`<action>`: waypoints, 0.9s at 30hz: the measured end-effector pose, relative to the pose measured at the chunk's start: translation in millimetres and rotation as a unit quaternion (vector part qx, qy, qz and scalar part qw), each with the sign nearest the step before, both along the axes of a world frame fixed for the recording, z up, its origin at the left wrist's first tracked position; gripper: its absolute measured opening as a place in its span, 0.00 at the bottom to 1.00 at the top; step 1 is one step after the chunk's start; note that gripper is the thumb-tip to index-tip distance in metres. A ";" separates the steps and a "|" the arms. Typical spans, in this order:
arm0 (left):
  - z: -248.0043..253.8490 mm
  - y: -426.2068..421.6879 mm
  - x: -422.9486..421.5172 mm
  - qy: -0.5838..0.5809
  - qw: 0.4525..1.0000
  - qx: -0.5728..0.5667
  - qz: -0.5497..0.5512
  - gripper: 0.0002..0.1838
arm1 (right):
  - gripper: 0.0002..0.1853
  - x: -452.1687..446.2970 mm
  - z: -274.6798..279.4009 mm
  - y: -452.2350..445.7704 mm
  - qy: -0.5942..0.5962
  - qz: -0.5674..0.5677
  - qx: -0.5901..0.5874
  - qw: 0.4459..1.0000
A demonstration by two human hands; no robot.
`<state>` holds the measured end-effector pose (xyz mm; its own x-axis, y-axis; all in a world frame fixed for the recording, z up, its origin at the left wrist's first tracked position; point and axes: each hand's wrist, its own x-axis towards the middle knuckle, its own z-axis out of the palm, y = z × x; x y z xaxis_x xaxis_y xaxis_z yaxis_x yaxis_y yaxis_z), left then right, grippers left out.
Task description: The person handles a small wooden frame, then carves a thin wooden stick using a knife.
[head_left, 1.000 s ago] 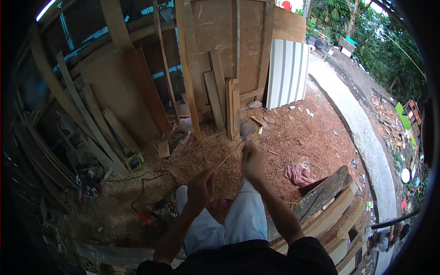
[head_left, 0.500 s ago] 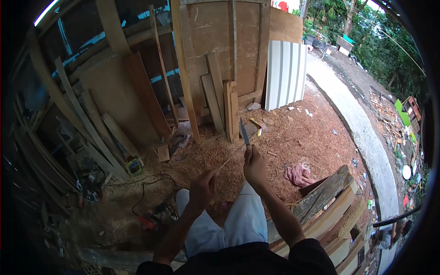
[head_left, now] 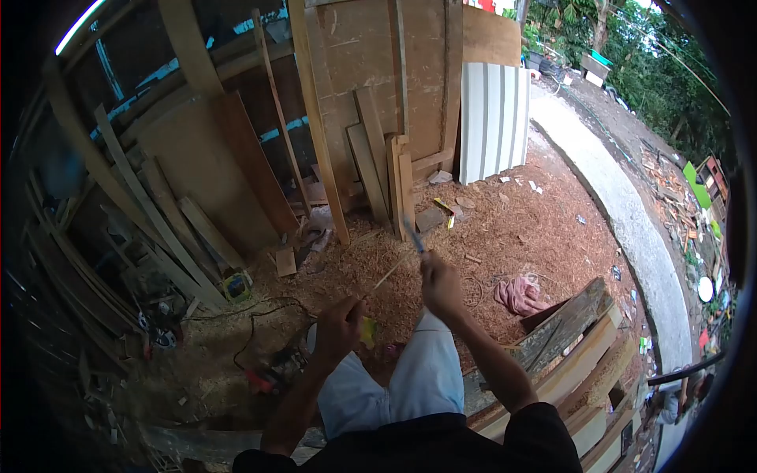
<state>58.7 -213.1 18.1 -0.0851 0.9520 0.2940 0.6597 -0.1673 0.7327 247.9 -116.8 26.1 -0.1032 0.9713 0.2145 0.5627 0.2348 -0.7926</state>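
In my right hand (head_left: 441,285) is a knife (head_left: 414,236), its dark narrow blade pointing up and away from me. The fingers wrap round the handle and hide most of it. My left hand (head_left: 339,329) is closed on one end of a thin pale wooden stick (head_left: 386,274). The stick slants up to the right towards the knife; I cannot tell whether they touch. Both hands are above my knees. A yellow-green thing (head_left: 368,333) shows just beside the left hand, too partly hidden to name.
Wood shavings (head_left: 505,229) cover the ground. Boards (head_left: 398,185) lean on the plywood wall ahead, beside a corrugated sheet (head_left: 493,122). A pink cloth (head_left: 520,295) lies to the right, near stacked planks (head_left: 576,355). A red power tool (head_left: 260,381) and cord are at left.
The knife has turned, its blade now foreshortened and tipped slightly left. My left hand has moved slightly down and left, and the yellow-green thing has come into view beside it.
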 end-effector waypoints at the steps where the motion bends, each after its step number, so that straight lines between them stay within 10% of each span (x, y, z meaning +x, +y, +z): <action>1: -1.3 1.4 0.6 0.001 1.000 -0.001 0.000 0.06 | 0.16 2.7 1.0 3.8 0.037 -0.002 0.004 0.999; 14: 27.4 -0.2 11.8 -0.036 0.995 0.077 -0.046 0.08 | 0.22 -12.8 -42.7 -7.1 -0.067 0.089 0.034 0.993; 20: 27.3 -0.4 -3.3 -0.020 0.999 0.046 -0.001 0.07 | 0.21 17.4 10.3 9.4 0.228 -0.039 0.016 0.973; 27: 8.2 6.7 4.6 -0.038 0.992 0.119 -0.011 0.05 | 0.21 -8.7 27.6 0.6 0.073 -0.023 0.035 0.996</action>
<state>63.2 -206.4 26.3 -0.0964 0.8579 0.5048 0.5987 -0.3551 0.7179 239.2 -116.1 53.7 -0.0221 0.9561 0.2923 0.4539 0.2701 -0.8492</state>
